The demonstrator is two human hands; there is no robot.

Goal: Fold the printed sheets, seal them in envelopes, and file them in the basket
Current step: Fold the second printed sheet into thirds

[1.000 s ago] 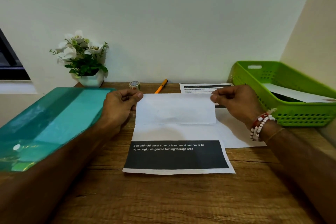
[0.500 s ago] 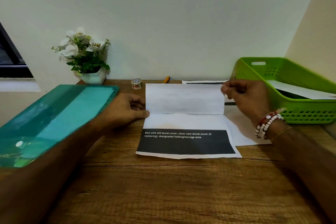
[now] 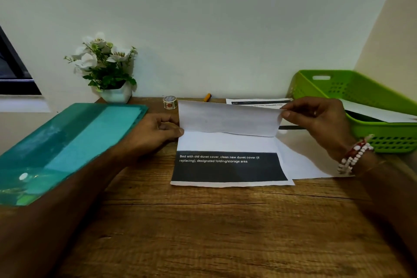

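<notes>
The left hand (image 3: 158, 131) pinches the sheet (image 3: 228, 142) at its crease, the right hand (image 3: 316, 119) the flap corner; align side edges before flattening.

Plain pale wall (image 3: 203, 18), wooden desk (image 3: 203, 232), dark window (image 3: 11, 70) at left

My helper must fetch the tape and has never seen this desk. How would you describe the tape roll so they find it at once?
Look along the back edge of the wooden desk, by the wall. Between the flower pot on the left and the orange pen sits the tape roll. It is the only small ring there, pale with a printed pattern.
</notes>
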